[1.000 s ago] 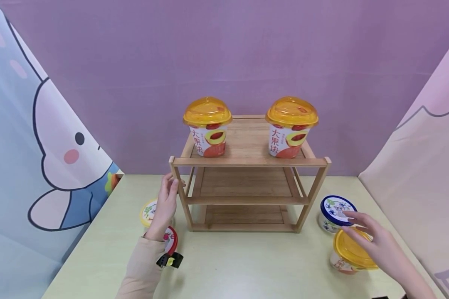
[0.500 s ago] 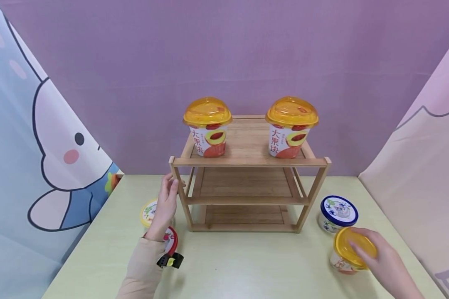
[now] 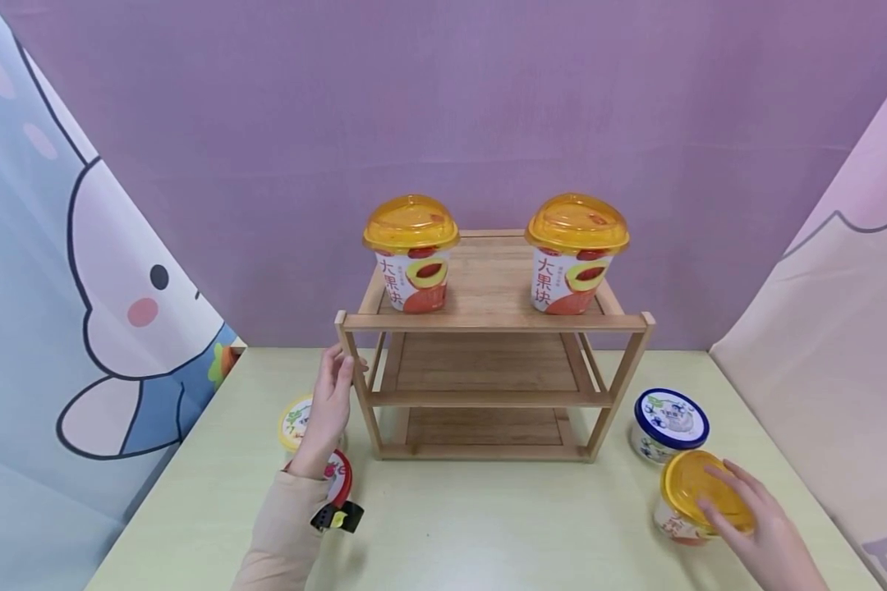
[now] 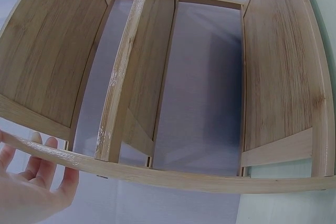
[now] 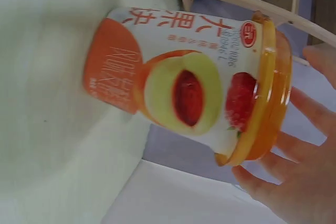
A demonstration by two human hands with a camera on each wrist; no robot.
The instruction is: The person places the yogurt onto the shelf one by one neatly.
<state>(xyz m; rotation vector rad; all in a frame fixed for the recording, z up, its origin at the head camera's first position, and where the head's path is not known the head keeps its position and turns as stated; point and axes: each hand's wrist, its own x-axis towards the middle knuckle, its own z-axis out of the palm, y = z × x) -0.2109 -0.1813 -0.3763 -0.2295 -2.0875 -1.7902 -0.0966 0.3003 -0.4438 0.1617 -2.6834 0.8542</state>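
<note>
My left hand (image 3: 330, 406) grips the left front post of a three-tier wooden rack (image 3: 488, 322), its fingers passing behind the post. In the left wrist view, the curled fingertips (image 4: 48, 163) show at the wooden bar. At the right, my right hand (image 3: 765, 529) is spread over the amber lid of a fruit yogurt cup (image 3: 683, 519) standing on the table. The right wrist view shows this cup (image 5: 173, 87) with peach artwork and the fingers extended at the lid's far side; whether they touch it I cannot tell.
Two matching amber-lidded cups, one left (image 3: 415, 275) and one right (image 3: 569, 279), stand on the top shelf. A blue-lidded tub (image 3: 665, 423) is behind the right cup. Beneath my left arm are a yellow-lidded tub (image 3: 294, 423) and a red-lidded tub (image 3: 340, 476). A purple curtain (image 3: 443, 107) hangs behind.
My right hand has come down and back from beside the blue-lidded tub to the amber-lidded cup, and its fingers have since spread wider. The left hand keeps its place.
</note>
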